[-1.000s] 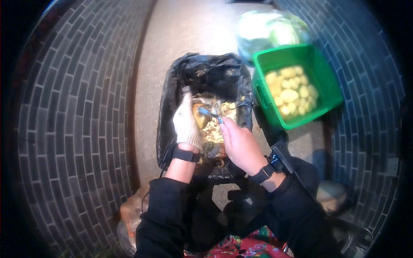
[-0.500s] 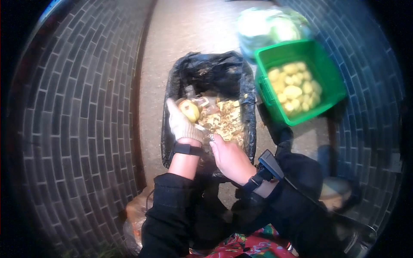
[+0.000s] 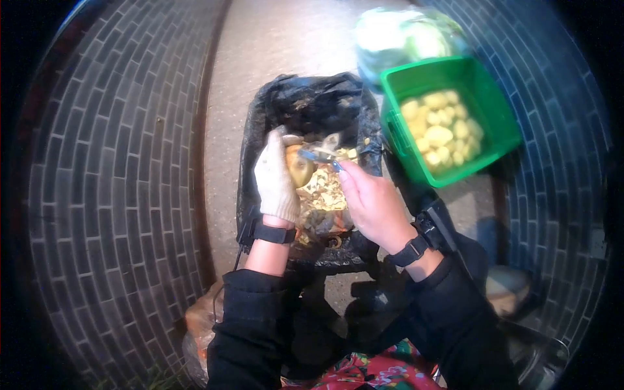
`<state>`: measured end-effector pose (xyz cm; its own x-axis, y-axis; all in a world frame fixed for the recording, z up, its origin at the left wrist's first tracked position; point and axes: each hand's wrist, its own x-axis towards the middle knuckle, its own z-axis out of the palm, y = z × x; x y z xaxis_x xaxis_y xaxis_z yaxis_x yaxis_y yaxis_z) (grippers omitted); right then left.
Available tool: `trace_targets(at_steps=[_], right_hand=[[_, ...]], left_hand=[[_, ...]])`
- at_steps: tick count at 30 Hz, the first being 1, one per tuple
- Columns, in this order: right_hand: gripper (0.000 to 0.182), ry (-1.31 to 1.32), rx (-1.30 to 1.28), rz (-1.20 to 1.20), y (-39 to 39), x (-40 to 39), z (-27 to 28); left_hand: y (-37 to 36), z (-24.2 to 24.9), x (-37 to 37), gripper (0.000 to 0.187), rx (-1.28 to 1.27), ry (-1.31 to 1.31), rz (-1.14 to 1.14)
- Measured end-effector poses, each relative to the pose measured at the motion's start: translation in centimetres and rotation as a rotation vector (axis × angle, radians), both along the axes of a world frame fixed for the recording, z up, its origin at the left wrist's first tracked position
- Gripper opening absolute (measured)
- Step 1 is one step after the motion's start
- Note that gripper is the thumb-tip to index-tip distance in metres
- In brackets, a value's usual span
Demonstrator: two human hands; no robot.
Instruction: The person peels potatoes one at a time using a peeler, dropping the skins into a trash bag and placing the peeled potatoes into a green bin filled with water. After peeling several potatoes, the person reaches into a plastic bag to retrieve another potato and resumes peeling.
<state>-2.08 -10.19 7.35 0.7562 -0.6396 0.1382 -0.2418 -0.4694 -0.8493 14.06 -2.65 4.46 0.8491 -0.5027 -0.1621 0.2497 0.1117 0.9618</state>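
Note:
My left hand (image 3: 275,175), in a whitish knit glove, is closed round a yellow-brown potato (image 3: 301,170). Bare and closed, my right hand (image 3: 374,201) grips a peeler (image 3: 318,156) with a bluish handle, its blurred head against or very close to the potato's upper side. Both hands are over a bin lined with a black plastic bag (image 3: 369,127). Inside it lies a heap of pale peelings (image 3: 323,194) with some darker scraps nearer me.
To the right stands a green plastic tub (image 3: 406,146) holding many peeled potatoes (image 3: 439,135). Behind it is a clear bag (image 3: 416,39) with pale green contents. Tiled walls (image 3: 130,162) rise on both sides. An orange-tinted plastic bag (image 3: 203,322) sits at lower left.
My right hand has moved up and right, bringing the peeler to the potato. My left hand has turned more upright with the potato, and more of the scraps below shows.

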Motion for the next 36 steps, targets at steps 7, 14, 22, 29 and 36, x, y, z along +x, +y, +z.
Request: trace_targets(at_steps=[7, 14, 22, 29, 36], right_hand=[[0.026, 0.038, -0.047, 0.067, 1.9, 0.5, -1.1], [0.022, 0.099, -0.039, 0.141, 4.1, 0.2, -1.8], [0.025, -0.016, -0.012, 0.001, 0.5, 0.5, -0.9], [0.026, 0.077, -0.005, 0.048, 0.4, 0.7, -0.2], [0.022, 0.102, -0.042, 0.067, 2.7, 1.1, -1.4]], left_hand=[[-0.1, 0.1, 0.3, 0.050, 0.175, -0.031, 0.170], [0.2, 0.2, 1.2, 0.052, -0.185, 0.419, 0.170], [0.5, 0.4, 1.1, 0.046, -0.200, 0.401, 0.011], [0.2, -0.2, 0.7, 0.040, -0.118, 0.408, -0.050], [0.7, 0.0, 0.5, 0.044, -0.229, 0.473, 0.116]])
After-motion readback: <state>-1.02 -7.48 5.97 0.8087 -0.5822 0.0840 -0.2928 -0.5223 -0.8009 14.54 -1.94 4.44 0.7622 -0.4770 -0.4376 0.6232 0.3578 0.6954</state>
